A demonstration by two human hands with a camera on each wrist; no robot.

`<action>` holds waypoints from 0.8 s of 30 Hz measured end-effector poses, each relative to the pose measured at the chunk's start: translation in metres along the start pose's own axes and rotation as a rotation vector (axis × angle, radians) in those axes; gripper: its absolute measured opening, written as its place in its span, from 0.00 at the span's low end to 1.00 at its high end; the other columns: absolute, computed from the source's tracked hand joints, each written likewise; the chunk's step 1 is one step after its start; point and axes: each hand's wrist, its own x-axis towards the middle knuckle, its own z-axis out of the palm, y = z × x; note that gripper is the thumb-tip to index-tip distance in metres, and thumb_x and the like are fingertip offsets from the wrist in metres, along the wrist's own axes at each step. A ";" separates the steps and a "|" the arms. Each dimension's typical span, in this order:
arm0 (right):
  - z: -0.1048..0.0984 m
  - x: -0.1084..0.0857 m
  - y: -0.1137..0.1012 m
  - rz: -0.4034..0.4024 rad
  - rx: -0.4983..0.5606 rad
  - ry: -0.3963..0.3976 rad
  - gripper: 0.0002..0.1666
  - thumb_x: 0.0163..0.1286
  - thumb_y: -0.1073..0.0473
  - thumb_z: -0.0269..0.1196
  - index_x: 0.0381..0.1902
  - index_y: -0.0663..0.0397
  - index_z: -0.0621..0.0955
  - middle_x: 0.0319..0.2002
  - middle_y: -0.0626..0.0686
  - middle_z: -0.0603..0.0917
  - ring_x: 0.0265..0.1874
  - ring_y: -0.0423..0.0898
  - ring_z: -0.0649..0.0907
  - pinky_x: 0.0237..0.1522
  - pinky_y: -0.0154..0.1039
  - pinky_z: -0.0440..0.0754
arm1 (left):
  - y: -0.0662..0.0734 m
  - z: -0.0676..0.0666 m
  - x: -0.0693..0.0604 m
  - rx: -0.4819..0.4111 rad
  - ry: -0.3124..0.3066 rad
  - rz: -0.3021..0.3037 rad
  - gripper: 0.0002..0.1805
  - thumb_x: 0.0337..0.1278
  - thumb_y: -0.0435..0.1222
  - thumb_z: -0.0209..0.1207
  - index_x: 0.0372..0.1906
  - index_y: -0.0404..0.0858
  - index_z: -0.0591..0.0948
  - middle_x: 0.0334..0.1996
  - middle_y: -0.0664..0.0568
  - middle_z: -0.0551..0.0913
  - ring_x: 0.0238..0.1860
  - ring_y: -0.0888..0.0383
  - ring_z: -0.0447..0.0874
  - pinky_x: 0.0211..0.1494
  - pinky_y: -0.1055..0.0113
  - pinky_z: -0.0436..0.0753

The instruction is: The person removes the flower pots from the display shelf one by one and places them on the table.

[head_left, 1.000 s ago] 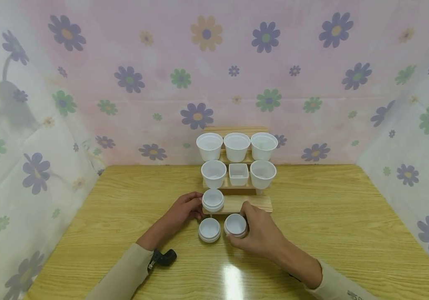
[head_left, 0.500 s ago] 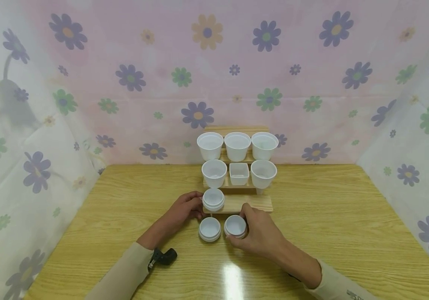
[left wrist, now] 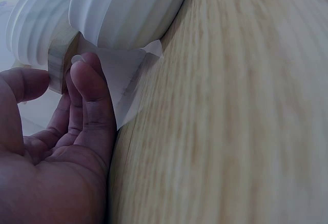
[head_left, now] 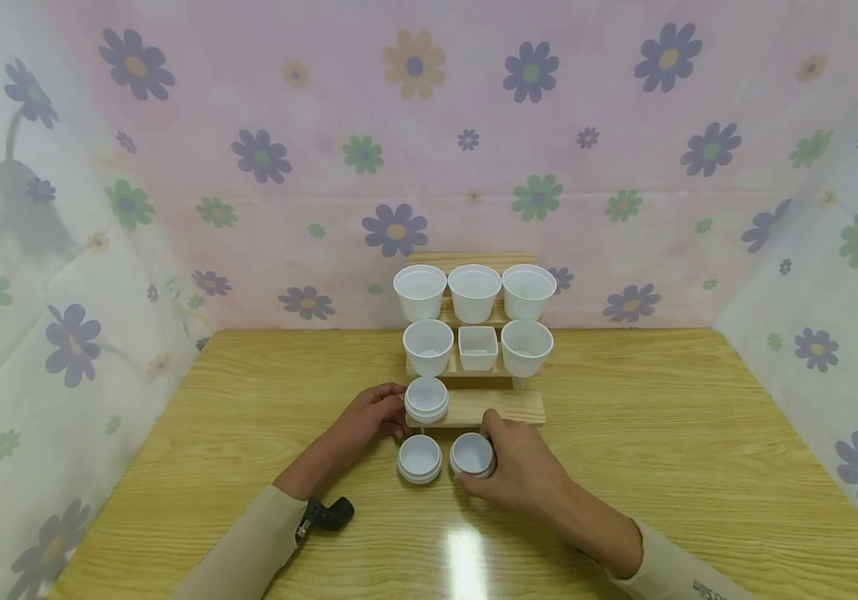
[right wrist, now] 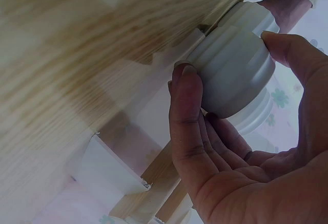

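Near the front of the tiered wooden stand (head_left: 485,408), my right hand (head_left: 522,467) holds a small white ribbed pot (right wrist: 230,75) between thumb and fingers. Just left of it on the table is a second white ribbed pot (head_left: 420,458). A similar pot (head_left: 426,400) sits at the left end of the lowest shelf. My left hand (head_left: 369,421) is at that same end; in the left wrist view its thumb and fingers pinch the wooden shelf end (left wrist: 62,55). A clear side support (left wrist: 120,73) shows beside those fingers.
Above, the middle shelf bears two round white cups (head_left: 427,348) (head_left: 526,348) flanking a square one (head_left: 477,348). On the tier behind stand three round cups (head_left: 474,293). The wood-grain table (head_left: 661,433) meets flowered cloth walls (head_left: 309,250) behind and at both sides.
My right hand and its pot have shifted very slightly toward the front of the table. The left hand keeps its place at the stand.
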 end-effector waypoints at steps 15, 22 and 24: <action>0.000 0.000 0.001 0.015 -0.051 -0.020 0.30 0.50 0.48 0.84 0.38 0.51 0.75 0.28 0.47 0.83 0.27 0.38 0.81 0.29 0.33 0.79 | 0.004 0.001 -0.002 0.007 -0.007 -0.006 0.20 0.83 0.40 0.50 0.61 0.26 0.76 0.37 0.49 0.84 0.37 0.57 0.83 0.41 0.68 0.85; 0.000 0.000 0.001 0.029 -0.059 -0.032 0.30 0.51 0.47 0.84 0.38 0.51 0.75 0.29 0.46 0.84 0.27 0.37 0.80 0.29 0.33 0.79 | 0.003 0.001 -0.001 0.007 -0.004 -0.005 0.19 0.82 0.38 0.50 0.61 0.26 0.76 0.37 0.48 0.84 0.37 0.57 0.83 0.41 0.68 0.85; 0.000 0.000 0.000 0.032 -0.058 -0.035 0.30 0.51 0.47 0.84 0.38 0.51 0.76 0.28 0.46 0.84 0.26 0.37 0.80 0.29 0.33 0.78 | 0.004 0.001 -0.001 0.007 -0.004 -0.004 0.19 0.82 0.38 0.50 0.61 0.26 0.76 0.37 0.48 0.84 0.37 0.57 0.83 0.41 0.68 0.85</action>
